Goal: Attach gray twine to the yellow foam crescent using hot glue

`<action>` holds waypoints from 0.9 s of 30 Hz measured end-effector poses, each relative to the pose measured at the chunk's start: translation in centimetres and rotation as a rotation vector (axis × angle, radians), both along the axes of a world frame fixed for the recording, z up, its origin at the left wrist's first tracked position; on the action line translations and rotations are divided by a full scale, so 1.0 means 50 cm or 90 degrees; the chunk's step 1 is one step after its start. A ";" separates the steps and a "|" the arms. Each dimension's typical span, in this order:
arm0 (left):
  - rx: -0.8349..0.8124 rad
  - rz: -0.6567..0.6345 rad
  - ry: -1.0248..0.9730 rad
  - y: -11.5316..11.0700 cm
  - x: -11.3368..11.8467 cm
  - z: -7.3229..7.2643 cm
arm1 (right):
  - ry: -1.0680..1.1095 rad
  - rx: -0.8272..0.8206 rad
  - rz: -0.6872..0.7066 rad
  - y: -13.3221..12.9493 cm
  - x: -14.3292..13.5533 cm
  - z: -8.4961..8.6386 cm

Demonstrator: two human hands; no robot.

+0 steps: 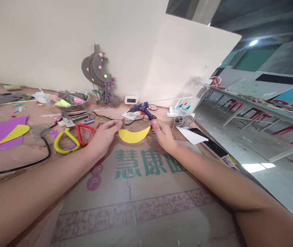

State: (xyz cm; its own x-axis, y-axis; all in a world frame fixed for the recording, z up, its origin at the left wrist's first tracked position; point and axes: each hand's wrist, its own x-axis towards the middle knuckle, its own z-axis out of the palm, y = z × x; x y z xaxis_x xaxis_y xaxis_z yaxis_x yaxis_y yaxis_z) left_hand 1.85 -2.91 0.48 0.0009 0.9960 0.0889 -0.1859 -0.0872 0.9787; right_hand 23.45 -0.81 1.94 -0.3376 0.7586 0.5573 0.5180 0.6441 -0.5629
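Observation:
A yellow crescent-shaped cutout (134, 136) is stretched between my two hands above the printed cardboard, its curved belly facing down. My left hand (108, 134) pinches its left tip, where a small grey piece shows beside the thumb. The right tip is pinched by my right hand (164, 135). Just left of my left hand lie scissors (67, 139) with one yellow and one red handle. Beyond the crescent rests a blue hot glue gun (143, 109). A coil of grey cord (183, 120) sits past my right hand.
Purple sheets (3, 133) with a yellow scrap lie left, near a black cable (43, 161). Along the wall stand a bowl (70, 106), grey decorated crescents (100, 70), a timer (131, 100) and a plastic jar (191, 97). A phone (209, 142) lies right.

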 end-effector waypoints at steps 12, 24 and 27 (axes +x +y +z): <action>0.053 -0.032 0.172 -0.018 0.008 0.014 | 0.067 -0.030 0.012 -0.018 -0.015 -0.002; 0.069 0.003 0.214 -0.007 0.002 0.001 | -0.101 0.076 0.031 -0.044 -0.020 -0.006; 0.067 -0.030 0.256 -0.014 0.005 0.009 | -0.165 0.172 0.012 -0.042 -0.024 -0.008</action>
State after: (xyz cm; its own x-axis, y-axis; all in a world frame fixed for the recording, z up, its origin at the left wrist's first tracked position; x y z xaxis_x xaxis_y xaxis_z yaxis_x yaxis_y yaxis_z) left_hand 2.08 -3.62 0.95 0.1012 0.9795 0.1741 0.2030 -0.1916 0.9602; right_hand 22.25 -2.89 1.54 -0.5064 0.5876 0.6310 0.6071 0.7627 -0.2230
